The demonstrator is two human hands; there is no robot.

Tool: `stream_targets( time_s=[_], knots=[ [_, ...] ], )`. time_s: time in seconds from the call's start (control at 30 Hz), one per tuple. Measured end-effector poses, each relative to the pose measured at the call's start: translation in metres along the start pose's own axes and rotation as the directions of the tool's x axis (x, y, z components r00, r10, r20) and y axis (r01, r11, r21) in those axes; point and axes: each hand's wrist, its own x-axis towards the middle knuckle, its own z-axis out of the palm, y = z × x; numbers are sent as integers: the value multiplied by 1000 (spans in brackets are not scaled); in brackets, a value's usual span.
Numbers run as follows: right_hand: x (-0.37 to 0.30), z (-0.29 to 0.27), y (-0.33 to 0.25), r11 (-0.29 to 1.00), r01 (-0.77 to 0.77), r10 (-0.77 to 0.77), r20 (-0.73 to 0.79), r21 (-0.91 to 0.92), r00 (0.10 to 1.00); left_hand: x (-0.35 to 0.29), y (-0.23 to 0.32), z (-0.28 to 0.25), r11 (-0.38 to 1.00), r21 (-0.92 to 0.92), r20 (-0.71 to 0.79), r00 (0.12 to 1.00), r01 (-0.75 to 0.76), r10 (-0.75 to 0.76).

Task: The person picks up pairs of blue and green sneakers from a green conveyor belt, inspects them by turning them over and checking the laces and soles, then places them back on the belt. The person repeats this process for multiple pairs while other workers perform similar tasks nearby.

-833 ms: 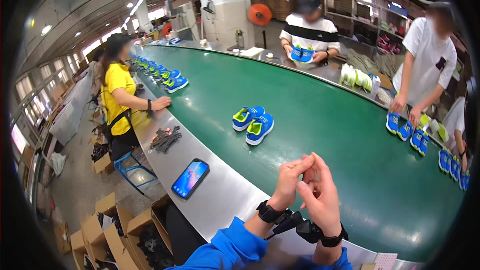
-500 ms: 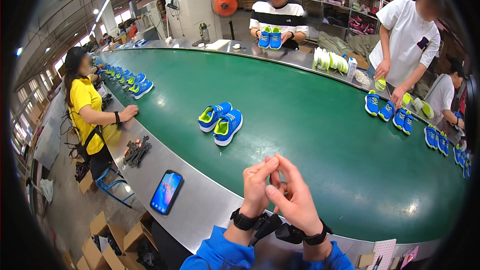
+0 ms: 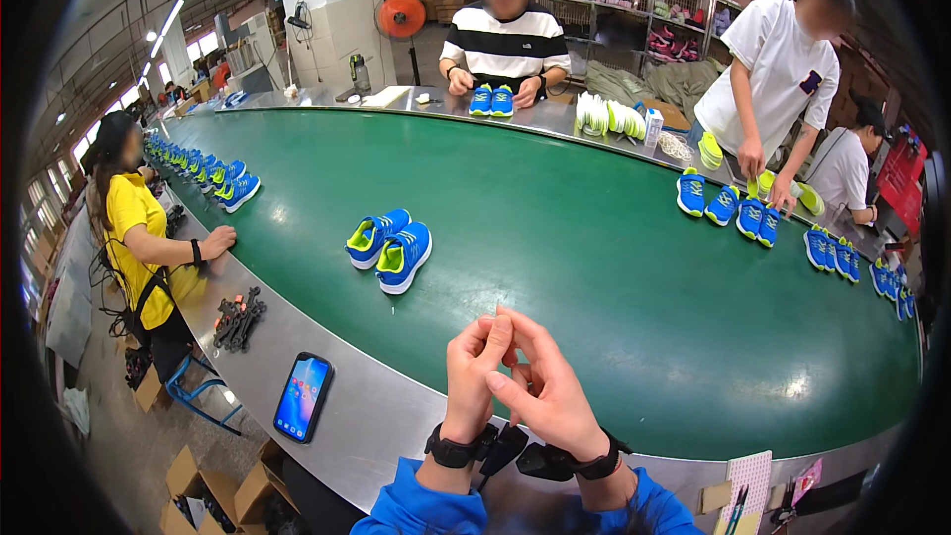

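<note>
My left hand and my right hand meet above the near edge of the green belt. The left fingers are closed, thumb and forefinger pinched near the right fingertips; whether something small sits between them is hidden. My right hand's fingers stretch up to the left fingertips, its thumb spread apart toward the left palm. Both wrists wear black bands. Beyond them, a pair of blue running shoes with lime linings, a left shoe and a right shoe, stands upright on the belt, untouched by my hands.
A phone and a pile of dark small parts lie on the metal ledge. Blue shoes line the belt at far left and right. Co-workers stand around it; pale insoles sit opposite. Open cartons stand below left.
The whole view has shifted, so the scene sits farther left. My hands stay together with little change. The person opposite has lowered a pair of blue shoes onto the far ledge.
</note>
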Motion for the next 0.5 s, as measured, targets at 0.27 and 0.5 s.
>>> stream_targets(
  time_s=[0.27, 0.5],
  knots=[
    [-7, -3, -17, 988, -77, 84, -48, 131, 995, -2, 1, -9, 998, 61, 91, 996, -25, 19],
    [-10, -3, -12, 1000, -9, 8, -108, -6, 994, -7, 11, -5, 712, 614, 138, 935, -340, 328]
  ],
)
